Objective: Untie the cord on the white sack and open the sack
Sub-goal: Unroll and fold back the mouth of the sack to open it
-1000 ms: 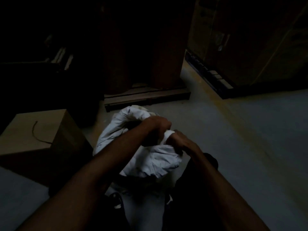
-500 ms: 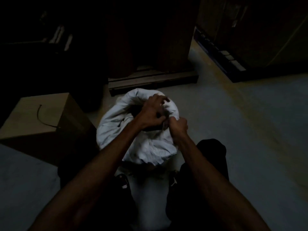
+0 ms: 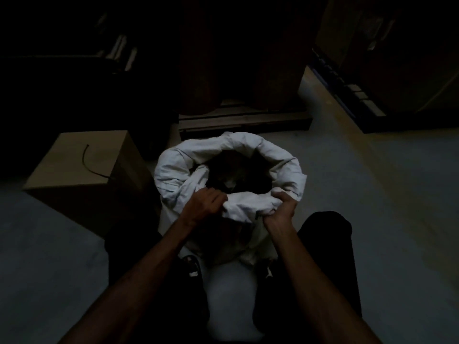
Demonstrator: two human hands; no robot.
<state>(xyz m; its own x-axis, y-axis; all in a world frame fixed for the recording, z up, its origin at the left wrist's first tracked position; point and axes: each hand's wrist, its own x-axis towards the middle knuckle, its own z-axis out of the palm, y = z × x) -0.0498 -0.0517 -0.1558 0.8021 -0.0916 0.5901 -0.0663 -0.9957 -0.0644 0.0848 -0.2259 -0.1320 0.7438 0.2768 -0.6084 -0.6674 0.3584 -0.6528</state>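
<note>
The white sack (image 3: pixel 173 167) stands on the floor between my legs, its mouth spread wide into a rolled ring with a dark inside. My left hand (image 3: pixel 205 203) grips the near rim on the left. My right hand (image 3: pixel 282 206) grips the near rim on the right, with a fold of white cloth stretched between both fists. A dark cord (image 3: pixel 87 162) lies loose on top of the cardboard box to the left, apart from the sack. What fills the sack is too dark to tell.
A cardboard box (image 3: pixel 74 180) stands close on the left of the sack. A low wooden pallet (image 3: pixel 244 121) with tall dark loads sits just behind it. Another loaded pallet (image 3: pixel 347 95) lines the right. Grey floor (image 3: pixel 372 194) stretches to the right.
The sack's mouth was bunched under both hands; now it is spread wide. My hands have moved apart and down to the near rim.
</note>
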